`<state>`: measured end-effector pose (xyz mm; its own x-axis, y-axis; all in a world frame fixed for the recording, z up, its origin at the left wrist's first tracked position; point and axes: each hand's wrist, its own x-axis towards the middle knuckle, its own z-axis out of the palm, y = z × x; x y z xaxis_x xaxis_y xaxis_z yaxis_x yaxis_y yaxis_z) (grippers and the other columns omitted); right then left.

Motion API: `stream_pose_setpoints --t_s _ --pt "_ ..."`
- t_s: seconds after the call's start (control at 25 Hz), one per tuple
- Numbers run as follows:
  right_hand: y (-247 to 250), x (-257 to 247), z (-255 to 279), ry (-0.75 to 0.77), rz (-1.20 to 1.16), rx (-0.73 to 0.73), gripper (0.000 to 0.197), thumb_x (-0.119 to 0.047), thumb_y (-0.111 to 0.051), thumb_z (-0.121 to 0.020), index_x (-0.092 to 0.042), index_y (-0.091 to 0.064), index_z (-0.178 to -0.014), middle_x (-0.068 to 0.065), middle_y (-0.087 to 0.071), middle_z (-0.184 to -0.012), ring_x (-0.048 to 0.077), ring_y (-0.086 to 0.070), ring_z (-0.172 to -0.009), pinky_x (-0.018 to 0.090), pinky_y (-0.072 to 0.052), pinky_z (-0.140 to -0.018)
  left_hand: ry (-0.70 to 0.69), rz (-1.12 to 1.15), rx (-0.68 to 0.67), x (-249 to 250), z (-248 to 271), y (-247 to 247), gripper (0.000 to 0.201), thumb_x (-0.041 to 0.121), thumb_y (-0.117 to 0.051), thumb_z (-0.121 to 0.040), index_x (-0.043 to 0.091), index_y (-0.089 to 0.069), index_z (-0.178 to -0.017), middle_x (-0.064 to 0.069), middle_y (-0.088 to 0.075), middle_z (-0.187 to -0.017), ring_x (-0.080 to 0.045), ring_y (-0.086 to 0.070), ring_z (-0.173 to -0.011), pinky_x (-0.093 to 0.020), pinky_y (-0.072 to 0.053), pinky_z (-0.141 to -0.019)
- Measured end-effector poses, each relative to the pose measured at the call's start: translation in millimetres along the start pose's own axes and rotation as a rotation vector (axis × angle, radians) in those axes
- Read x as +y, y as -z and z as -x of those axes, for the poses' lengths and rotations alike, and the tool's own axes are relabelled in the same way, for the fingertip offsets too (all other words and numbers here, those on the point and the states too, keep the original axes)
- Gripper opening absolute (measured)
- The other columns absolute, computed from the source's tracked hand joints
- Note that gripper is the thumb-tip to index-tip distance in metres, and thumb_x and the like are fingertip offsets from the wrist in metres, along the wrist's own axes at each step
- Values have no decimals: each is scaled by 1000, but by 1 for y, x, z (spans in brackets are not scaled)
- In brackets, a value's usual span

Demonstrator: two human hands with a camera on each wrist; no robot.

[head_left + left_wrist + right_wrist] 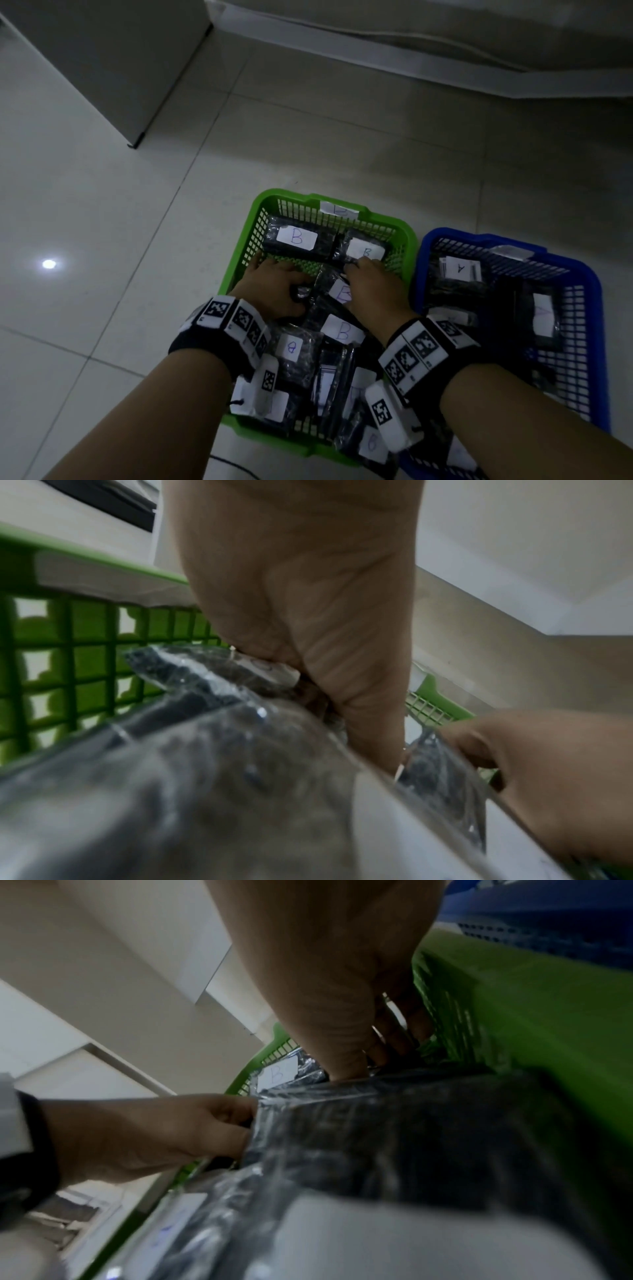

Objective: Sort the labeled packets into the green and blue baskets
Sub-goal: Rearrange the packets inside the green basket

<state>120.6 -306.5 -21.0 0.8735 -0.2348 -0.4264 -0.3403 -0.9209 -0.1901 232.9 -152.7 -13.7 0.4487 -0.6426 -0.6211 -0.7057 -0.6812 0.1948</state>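
Observation:
The green basket (239,260) holds several black plastic-wrapped packets with white "B" labels, two of them at its far end (296,238) (364,251). The blue basket (596,308) to its right holds packets, one labelled "A" (460,270). Both hands are inside the green basket on one middle packet (340,291). My left hand (274,291) grips its left edge, thumb curled over the wrap. My right hand (368,284) curls its fingers over the far right edge. The right wrist view shows my right hand (335,988) and left hand (154,1131) holding this packet (411,1137).
Pale tiled floor surrounds the baskets. A grey cabinet (102,61) stands at the upper left and a white base (411,51) runs along the top. A thin black cable (233,462) lies on the floor by the green basket's near corner.

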Motion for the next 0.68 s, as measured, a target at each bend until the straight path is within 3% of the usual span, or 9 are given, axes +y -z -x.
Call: stream_pose_setpoints --t_s 0.24,0.36,0.44,0.48,0.56,0.68 --pt "1 0 -2 52 -28 98 37 -17 -66 -81 -11 -55 -116 9 -52 -116 29 -51 -107 36 -48 -74 -3 -14 -2 0 1 -1 58 57 -54 -78 47 -43 -134 6 -39 -142 -23 -27 -138 -51 5 -116" --pt "-5 0 3 136 -19 181 51 -5 -76 -65 -11 -64 -114 11 -61 -96 34 -61 -86 37 -52 -56 -3 -12 8 -1 0 -4 58 57 -54 -77 47 -43 -133 8 -40 -142 -21 -30 -136 -50 1 -116" --pt "-6 1 2 145 22 211 56 0 -79 -59 -8 -67 -112 14 -60 -91 36 -61 -80 33 -47 -47 -13 32 45 -2 0 -6 55 56 -56 -76 46 -46 -129 8 -46 -136 -20 -37 -131 -47 -7 -116" --pt "-4 0 1 139 20 208 52 1 -77 -62 -7 -67 -112 16 -58 -94 36 -60 -84 32 -45 -48 -21 64 70 -2 1 -6 54 54 -58 -74 43 -49 -127 7 -49 -131 -19 -41 -127 -45 -14 -116" --pt "1 1 -2 82 -37 179 41 -3 -66 -77 -9 -62 -117 14 -52 -106 34 -54 -97 36 -47 -60 -35 117 107 -5 0 -5 53 49 -64 -72 33 -54 -121 2 -55 -121 -21 -47 -117 -37 -34 -107" --pt "9 0 2 -24 -273 157 25 -25 -58 -89 -14 -63 -112 7 -54 -106 25 -52 -101 35 -48 -78 -55 121 131 -9 -4 -1 50 45 -69 -70 26 -59 -116 -2 -55 -115 -23 -50 -111 -34 -43 -95"
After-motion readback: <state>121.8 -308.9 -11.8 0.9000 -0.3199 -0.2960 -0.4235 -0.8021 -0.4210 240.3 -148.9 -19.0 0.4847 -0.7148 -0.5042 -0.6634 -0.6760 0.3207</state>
